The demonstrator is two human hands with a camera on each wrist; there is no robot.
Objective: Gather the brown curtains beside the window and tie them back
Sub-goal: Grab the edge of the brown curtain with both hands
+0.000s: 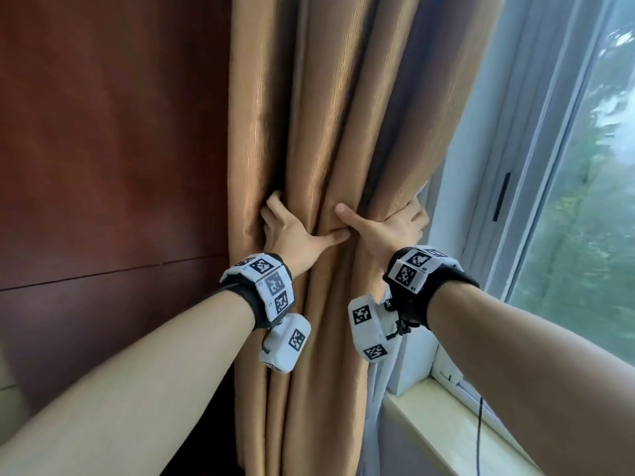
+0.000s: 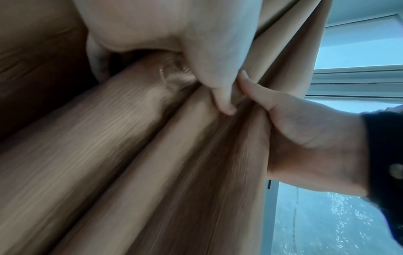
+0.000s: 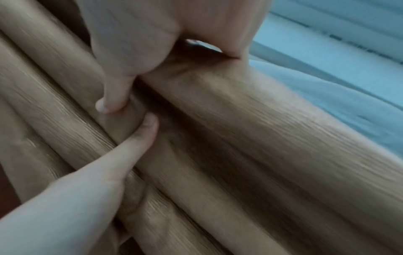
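my left hand (image 1: 292, 231) and right hand (image 1: 385, 228) both curl round the brown curtains (image 1: 330, 132), thumbs nearly meeting in front. they hang bunched between the wooden wall (image 1: 113, 149) and window (image 1: 584, 201). i should squeeze the folds evenly; no tie is in sight.

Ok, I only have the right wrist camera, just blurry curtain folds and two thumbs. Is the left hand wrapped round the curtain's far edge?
Observer: Yes. In the head view the left hand curls its fingers behind the brown curtain's wall-side edge, thumb in front.
Operator: And the right fingers?
Observer: The right hand curls them behind the window-side edge.
Operator: Any tieback in sight?
Observer: None in any view. There is only a black cable running across the windowsill.
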